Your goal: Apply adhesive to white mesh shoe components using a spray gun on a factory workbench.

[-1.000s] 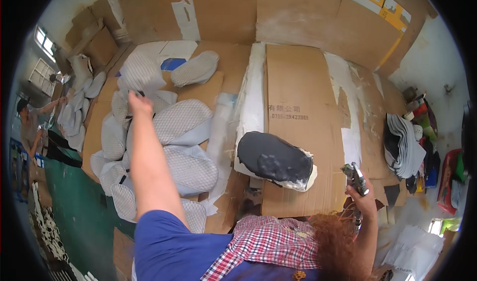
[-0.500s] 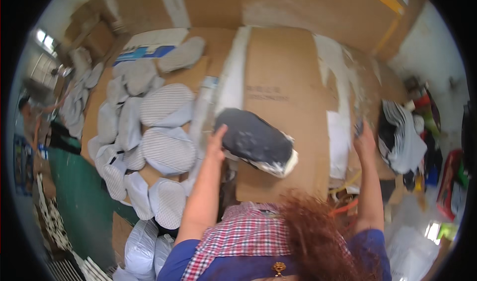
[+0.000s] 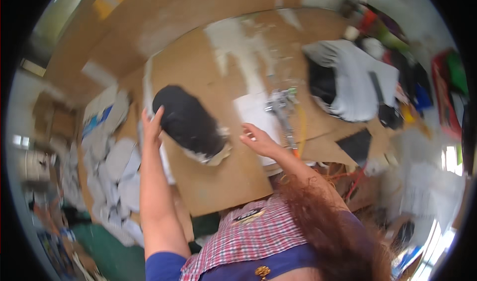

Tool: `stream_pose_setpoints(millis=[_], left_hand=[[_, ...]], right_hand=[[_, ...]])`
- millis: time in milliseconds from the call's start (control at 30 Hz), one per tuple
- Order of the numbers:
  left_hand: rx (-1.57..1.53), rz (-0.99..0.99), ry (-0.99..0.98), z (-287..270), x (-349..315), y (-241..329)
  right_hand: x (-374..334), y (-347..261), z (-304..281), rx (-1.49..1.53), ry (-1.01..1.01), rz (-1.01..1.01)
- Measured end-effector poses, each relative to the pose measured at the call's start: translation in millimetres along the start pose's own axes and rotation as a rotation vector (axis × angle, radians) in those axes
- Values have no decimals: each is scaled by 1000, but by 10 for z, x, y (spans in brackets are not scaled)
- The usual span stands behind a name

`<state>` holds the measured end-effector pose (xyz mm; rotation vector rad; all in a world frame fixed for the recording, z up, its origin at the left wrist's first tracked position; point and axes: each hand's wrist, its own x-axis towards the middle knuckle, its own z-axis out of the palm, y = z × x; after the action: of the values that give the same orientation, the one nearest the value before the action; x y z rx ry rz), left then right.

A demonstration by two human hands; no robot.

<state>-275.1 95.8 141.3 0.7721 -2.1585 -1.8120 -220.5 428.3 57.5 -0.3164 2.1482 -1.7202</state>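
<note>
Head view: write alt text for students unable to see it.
A person's left grip is at the edge of a black, rounded form on cardboard; the right grip is open, empty. A metallic tool lies farther right.

A black oblong pad [image 3: 189, 121], ragged and whitish at its near end, is supported by brown cardboard [image 3: 218, 194]. Its left edge is overlapped by the left hand [image 3: 152, 127] — digits spread. The right hand [image 3: 259, 141] is held open, between pad and metal spray gun [image 3: 282, 113] — pale layered sheets [image 3: 348, 82] are stacked beyond.
</note>
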Motion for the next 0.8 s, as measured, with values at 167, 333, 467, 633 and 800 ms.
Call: stream_pose_setpoints(millis=[167,333,467,633,800], left_hand=[[481,99,57,312,-137,-954],[-53,-300,262,624,-801,-915],[633,234,361,769,-714,-653],[217,407,-573,2840,-1404,135],[764,671,-992,4326,-2019,158]], right_hand=[[-359,-165,-1450,-316,798,-318],[-1164,325,-3092,-1045,1399,-14],[-1286,769,-3516,-318,1148,228],[-1188,648,-3362,-613,1095,184],[-1099,730,-3330,-583,1134,181]])
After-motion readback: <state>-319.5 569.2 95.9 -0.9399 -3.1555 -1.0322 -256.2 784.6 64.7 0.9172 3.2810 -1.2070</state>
